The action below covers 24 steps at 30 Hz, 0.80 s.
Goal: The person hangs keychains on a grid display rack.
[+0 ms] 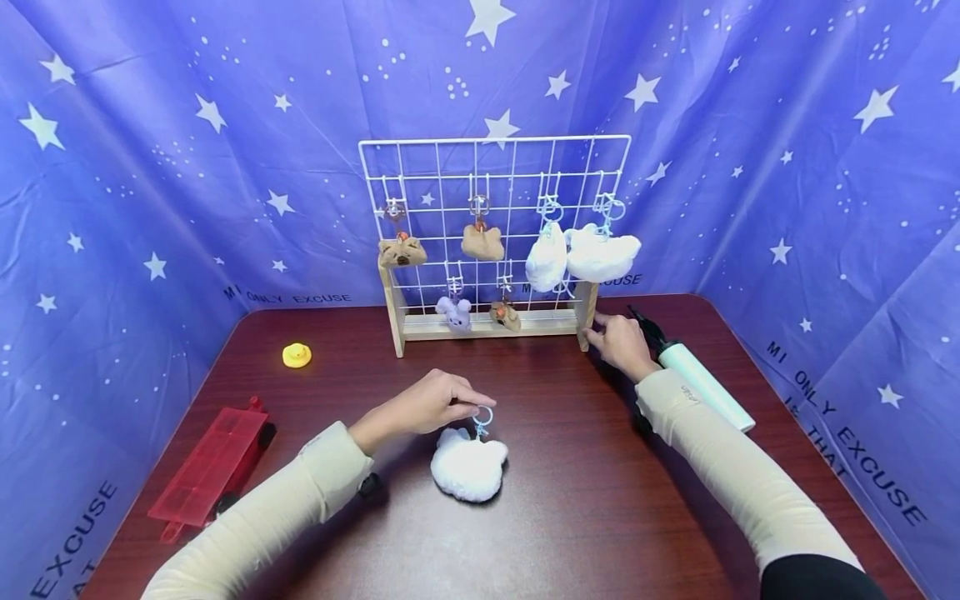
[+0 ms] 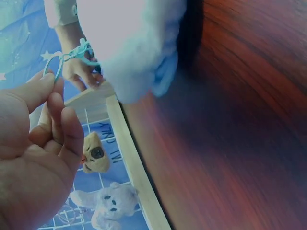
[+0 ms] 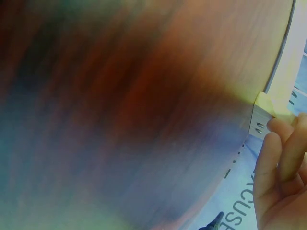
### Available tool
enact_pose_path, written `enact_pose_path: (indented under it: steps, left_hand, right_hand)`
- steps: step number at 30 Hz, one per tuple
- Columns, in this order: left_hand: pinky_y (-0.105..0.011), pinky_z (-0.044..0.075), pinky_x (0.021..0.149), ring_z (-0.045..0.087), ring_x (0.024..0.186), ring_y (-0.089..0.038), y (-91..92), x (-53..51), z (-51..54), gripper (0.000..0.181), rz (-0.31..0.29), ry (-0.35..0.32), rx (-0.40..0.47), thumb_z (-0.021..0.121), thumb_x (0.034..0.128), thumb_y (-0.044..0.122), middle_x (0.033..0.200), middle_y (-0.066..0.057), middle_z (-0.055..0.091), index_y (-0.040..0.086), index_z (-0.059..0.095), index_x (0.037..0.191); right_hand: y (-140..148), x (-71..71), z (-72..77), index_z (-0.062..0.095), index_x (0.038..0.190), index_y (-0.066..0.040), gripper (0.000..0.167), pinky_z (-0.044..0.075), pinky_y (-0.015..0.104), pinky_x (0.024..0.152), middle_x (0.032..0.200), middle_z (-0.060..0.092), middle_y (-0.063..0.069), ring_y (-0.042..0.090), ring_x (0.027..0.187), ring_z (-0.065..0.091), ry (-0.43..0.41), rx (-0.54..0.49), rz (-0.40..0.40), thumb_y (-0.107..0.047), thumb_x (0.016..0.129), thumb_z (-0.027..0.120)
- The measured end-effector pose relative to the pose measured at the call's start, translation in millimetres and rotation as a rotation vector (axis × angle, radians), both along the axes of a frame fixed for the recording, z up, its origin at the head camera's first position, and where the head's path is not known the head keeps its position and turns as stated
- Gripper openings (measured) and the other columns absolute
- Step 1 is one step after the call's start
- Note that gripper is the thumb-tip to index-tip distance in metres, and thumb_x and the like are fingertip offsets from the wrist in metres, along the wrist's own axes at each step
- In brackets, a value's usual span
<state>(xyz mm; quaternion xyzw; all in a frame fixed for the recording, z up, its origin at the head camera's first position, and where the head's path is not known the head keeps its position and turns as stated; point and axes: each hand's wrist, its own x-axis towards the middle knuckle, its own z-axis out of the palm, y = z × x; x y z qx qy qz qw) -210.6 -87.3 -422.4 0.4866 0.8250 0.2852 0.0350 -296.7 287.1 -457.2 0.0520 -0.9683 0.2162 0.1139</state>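
My left hand [image 1: 435, 402] pinches the light-blue key ring [image 1: 483, 414] of a white plush keychain [image 1: 468, 465]. The plush hangs just over the table in the head view; up close in the left wrist view, its white body [image 2: 132, 43] is blurred. At the right end of a white wire grid rack [image 1: 495, 176], my right hand [image 1: 621, 340] grips the wooden leg [image 1: 585, 321] low down. Part of that grip is hidden, though curled fingers [image 3: 268, 163] show against the wood in the right wrist view.
Plush keychains hang on the rack's hooks: brown ones [image 1: 482, 242], white ones [image 1: 603, 254] and a lilac one [image 1: 454, 313]. A yellow duck [image 1: 297, 356] and a red compartment tray [image 1: 213, 462] are at left. Beside the right forearm lies a pale-green cylinder [image 1: 705, 386] with a black end.
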Motion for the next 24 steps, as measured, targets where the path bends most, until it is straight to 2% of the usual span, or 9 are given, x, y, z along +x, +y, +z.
enact_pose_path:
  steps: [3, 8, 11, 15, 24]
  left_hand:
    - [-0.014, 0.047, 0.066, 0.053, 0.072, 0.003, 3.5, -0.1, -0.4, 0.025, 0.015, 0.015, 0.019, 0.068, 0.0969, 0.009, 0.092, 0.001, 0.077, 0.01, 0.077, 0.12]
    - [-0.014, 0.044, 0.063, 0.051, 0.07, 0.003, 8.9, -1.0, 0.7, 0.026, 0.045, 0.033, 0.041, 0.069, 0.0962, 0.01, 0.089, 0.001, 0.076, 0.012, 0.077, 0.121]
    - [-0.014, 0.042, 0.061, 0.049, 0.068, 0.002, 12.2, -2.7, 1.4, 0.026, 0.06, 0.055, 0.06, 0.069, 0.0955, 0.009, 0.087, 0.001, 0.076, 0.013, 0.077, 0.12]
    - [-0.014, 0.04, 0.059, 0.048, 0.066, 0.001, 16.3, -4.2, 2.7, 0.026, 0.073, 0.073, 0.095, 0.07, 0.095, 0.01, 0.086, 0.0, 0.075, 0.011, 0.077, 0.12]
    - [-0.015, 0.045, 0.063, 0.054, 0.07, -0.001, 23.7, -4.7, 6.7, 0.027, 0.102, 0.102, 0.15, 0.07, 0.0957, 0.013, 0.089, -0.001, 0.076, 0.01, 0.076, 0.122]
  right_hand:
    - [-0.9, -0.3, -0.6, 0.062, 0.139, -0.005, 0.05, 0.056, 0.05, 0.074, 0.058, 0.07, 0.004, 0.02, 0.054, 0.067, 0.004, -0.004, -0.005, -0.031, 0.097, 0.067]
    - [-2.2, 0.5, 0.1, 0.065, 0.136, -0.006, 0.046, 0.055, 0.055, 0.077, 0.08, 0.076, 0.017, 0.037, 0.076, 0.071, 0.037, 0.006, -0.001, -0.029, 0.095, 0.068]
    - [-2.4, 1.0, 1.2, 0.066, 0.135, -0.007, 0.045, 0.054, 0.058, 0.08, 0.09, 0.076, 0.021, 0.043, 0.084, 0.069, 0.047, 0.015, -0.004, -0.029, 0.095, 0.069]
    - [-2.0, 0.8, 1.7, 0.066, 0.136, -0.008, 0.046, 0.054, 0.058, 0.081, 0.088, 0.076, 0.02, 0.044, 0.087, 0.07, 0.036, 0.017, -0.013, -0.03, 0.095, 0.068]
    - [-0.7, 1.3, 1.5, 0.065, 0.137, -0.009, 0.047, 0.054, 0.057, 0.079, 0.083, 0.076, 0.017, 0.042, 0.085, 0.07, 0.022, 0.015, -0.013, -0.032, 0.095, 0.067]
